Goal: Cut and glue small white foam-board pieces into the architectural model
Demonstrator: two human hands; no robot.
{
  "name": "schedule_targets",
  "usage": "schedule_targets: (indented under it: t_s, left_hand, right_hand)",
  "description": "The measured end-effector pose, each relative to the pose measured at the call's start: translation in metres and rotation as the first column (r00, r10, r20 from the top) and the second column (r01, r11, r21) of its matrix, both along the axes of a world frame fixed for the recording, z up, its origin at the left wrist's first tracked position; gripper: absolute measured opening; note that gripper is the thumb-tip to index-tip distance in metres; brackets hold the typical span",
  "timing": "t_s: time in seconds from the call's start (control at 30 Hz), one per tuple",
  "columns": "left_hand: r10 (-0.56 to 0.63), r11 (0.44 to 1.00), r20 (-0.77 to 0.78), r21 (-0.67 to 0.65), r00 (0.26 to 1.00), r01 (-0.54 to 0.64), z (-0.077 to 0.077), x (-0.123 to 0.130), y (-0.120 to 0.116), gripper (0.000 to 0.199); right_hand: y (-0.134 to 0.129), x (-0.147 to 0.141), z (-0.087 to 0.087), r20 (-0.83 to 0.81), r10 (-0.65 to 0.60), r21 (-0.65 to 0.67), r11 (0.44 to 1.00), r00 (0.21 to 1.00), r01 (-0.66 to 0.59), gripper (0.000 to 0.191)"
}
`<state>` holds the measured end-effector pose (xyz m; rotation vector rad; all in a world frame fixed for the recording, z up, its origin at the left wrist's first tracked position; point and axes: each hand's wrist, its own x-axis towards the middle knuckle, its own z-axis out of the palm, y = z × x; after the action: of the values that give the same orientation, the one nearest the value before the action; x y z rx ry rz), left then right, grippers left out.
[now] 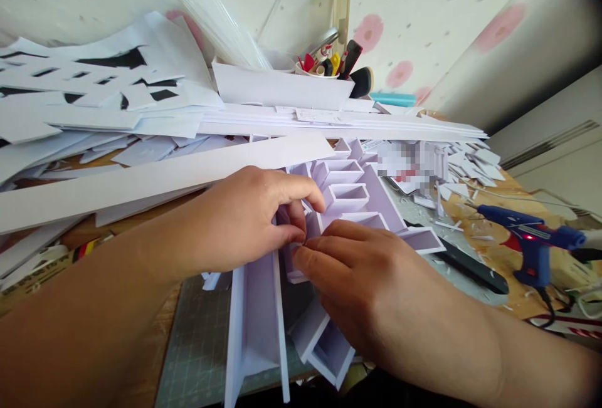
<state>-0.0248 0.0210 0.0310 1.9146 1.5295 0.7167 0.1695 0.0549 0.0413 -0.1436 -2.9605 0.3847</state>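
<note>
A white foam-board model (pixel 258 314) with several small box-like compartments (pixel 345 172) stands on a green cutting mat (pixel 192 339). My left hand (pixel 263 214) reaches over its middle, fingers curled and thumb tip near the index finger, at a small inner part. Close beside it, my right hand (pixel 362 270) has its fingers pressed together against the same spot. Whatever lies between the fingertips is hidden. An open-ended white box piece (pixel 329 348) is under my right hand at the near edge. A long white strip (pixel 155 176) lies behind my left hand.
Cut white sheets (pixel 103 88) pile up at the back left. At the right are a blue glue gun (pixel 531 239) with a red light, a black knife-like tool (pixel 475 267) and white scraps (pixel 477 163). A tool container (pixel 320 73) stands against the back wall.
</note>
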Motion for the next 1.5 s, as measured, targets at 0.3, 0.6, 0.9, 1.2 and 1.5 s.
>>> schedule_targets:
  t_s: [0.3, 0.6, 0.9, 1.2, 1.5]
  left_hand:
    - [-0.058, 0.998, -0.072, 0.005, 0.996, 0.058, 0.002, 0.000, -0.001, 0.029]
    - [-0.073, 0.997, -0.110, 0.014, 0.991, 0.075, -0.007, -0.004, 0.000, 0.022]
    - [-0.069, 0.987, -0.147, 0.133, 0.987, 0.089, -0.022, -0.008, -0.001, 0.020]
    - [-0.017, 0.980, -0.225, 0.190, 0.974, 0.060, -0.012, -0.004, -0.003, 0.022]
    - [-0.045, 0.987, -0.302, 0.135, 0.952, 0.090, 0.000, -0.001, -0.006, 0.012]
  right_hand:
    - [-0.003, -0.001, 0.002, 0.028, 0.004, 0.034, 0.999, 1.000, -0.005, 0.019]
    - [0.001, -0.015, -0.030, -0.214, 0.093, 0.301, 0.953, 0.972, -0.025, 0.021]
    - [0.002, -0.022, -0.043, -0.193, 0.058, 0.295, 0.955, 0.979, 0.002, 0.017]
    - [0.000, -0.014, -0.029, -0.130, 0.049, 0.280, 0.960, 0.990, -0.011, 0.012]
    - [-0.001, 0.004, -0.005, 0.029, 0.018, 0.036, 0.999, 0.999, -0.019, 0.014]
